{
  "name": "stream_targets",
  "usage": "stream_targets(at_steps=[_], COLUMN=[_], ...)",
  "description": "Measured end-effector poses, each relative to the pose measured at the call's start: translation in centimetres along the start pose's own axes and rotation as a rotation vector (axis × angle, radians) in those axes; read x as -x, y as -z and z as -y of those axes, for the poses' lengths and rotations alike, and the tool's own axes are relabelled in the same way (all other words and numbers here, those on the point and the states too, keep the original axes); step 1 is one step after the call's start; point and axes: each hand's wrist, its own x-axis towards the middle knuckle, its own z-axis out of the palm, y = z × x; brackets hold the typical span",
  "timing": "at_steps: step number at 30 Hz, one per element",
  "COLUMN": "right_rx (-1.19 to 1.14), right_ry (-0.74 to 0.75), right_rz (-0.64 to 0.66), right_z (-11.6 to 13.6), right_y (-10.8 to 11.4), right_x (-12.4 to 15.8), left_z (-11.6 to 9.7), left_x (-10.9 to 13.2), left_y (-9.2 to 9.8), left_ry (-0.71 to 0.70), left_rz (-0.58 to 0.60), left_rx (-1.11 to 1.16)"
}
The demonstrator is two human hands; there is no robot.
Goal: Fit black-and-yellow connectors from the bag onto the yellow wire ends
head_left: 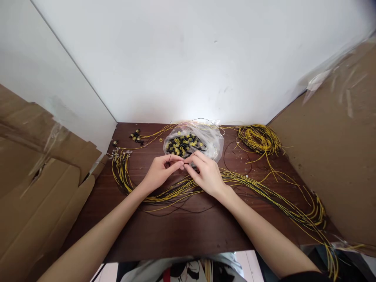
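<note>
The left hand (158, 172) and the right hand (210, 172) met just in front of the clear plastic bag (216, 141), on the person's side of it. Each grip was pinched, thumb against fingers, on a thin dark piece (185, 163) that showed between the fingertips; it was too small and too covered to tell exactly what it was. The bag lay on the brown counter (158, 239) with black-and-yellow connectors (179, 149) heaped inside it. A few loose black-and-yellow parts (135, 136) sat to the left of the bag, and one small yellow ring (160, 140) lay just beside its left edge. A bundle of yellow and black wires (249, 183) ran in front of the bag beneath the hands, its silver terminals (120, 152) to the left of the bag. A coil of wire (258, 141) lay to the right of it.

The likeliest trouble was a slip: a piece so slight, pinched only at the tips, could have dropped among the wires in front of the bag and been hard to find. A sleeve or forearm catching the bundle might have dragged it and tangled the strands. A knock against the bag could have spilled connectors, since they appeared heaped near its left side.
</note>
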Motion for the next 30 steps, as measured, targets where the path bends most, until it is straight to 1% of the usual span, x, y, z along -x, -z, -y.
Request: stream_targets(at_steps=[5,9,12,16,21,26,30], right_rx=[-0.072,-0.18,-0.237,-0.264,-0.221,-0.12,0.016], right_ry=[0.03,0.02,-0.028,-0.045,0.039,0.057,0.084], right_rz=[-0.031,-0.138,-0.183,-0.159,-0.09,-0.038,-0.026], right_z=[0.3,0.07,-0.05,-0.09,-0.18,-0.44,-0.24], right_y=[-0.42,-0.29,-0.11,-0.01,-0.16,-0.25,-0.26], right_x=[0.15,0.15,0.08,-0.04,-0.05,0.05,0.16], left_z=[0.1,-0.06,-0.05,0.15,0.26,0.36,0.34], left_x=[-0.09,-0.11,-0.12,-0.2,-0.25,-0.25,-0.2], left_y=[0.11,0.21,0.17,0.04,0.06,0.15,0.1], left_ry=[0.008,0.048,0.093,0.1,0.094,0.095,0.072], left_rz=[-0.004,-0.03,-0.088,-0.166,-0.188,-0.205,-0.206], left_rx=[0.043,0.118,0.172,0.211,0.233,0.22,0.163])
